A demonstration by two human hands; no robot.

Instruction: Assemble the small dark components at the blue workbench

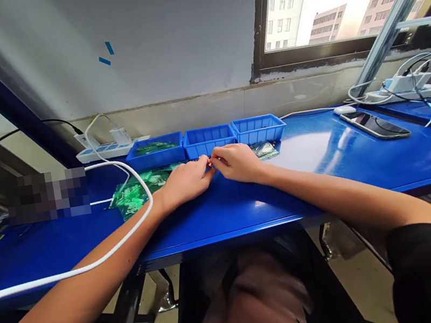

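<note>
My left hand (189, 179) and my right hand (238, 163) meet over the front of the blue bins, fingertips pinched together. Between them is a tiny part (210, 164), partly reddish, too small and too covered by fingers to name. Just behind the hands stands the middle blue bin (210, 143). The left blue bin (175, 152) holds thin green pieces (155, 147). Near my left wrist lies a green plastic bag (133, 197) with pale pieces inside. Beyond my right hand a clear bag (264, 150) of small parts rests before the right blue bin (260, 135).
A white cable (145, 194) loops across my left forearm. Power strips (105, 150) sit at the back left and, with tangled cords, at the back right (403, 92). A phone (375, 124) lies on the blue table (305, 185) to the right, beside a small white case (344, 110).
</note>
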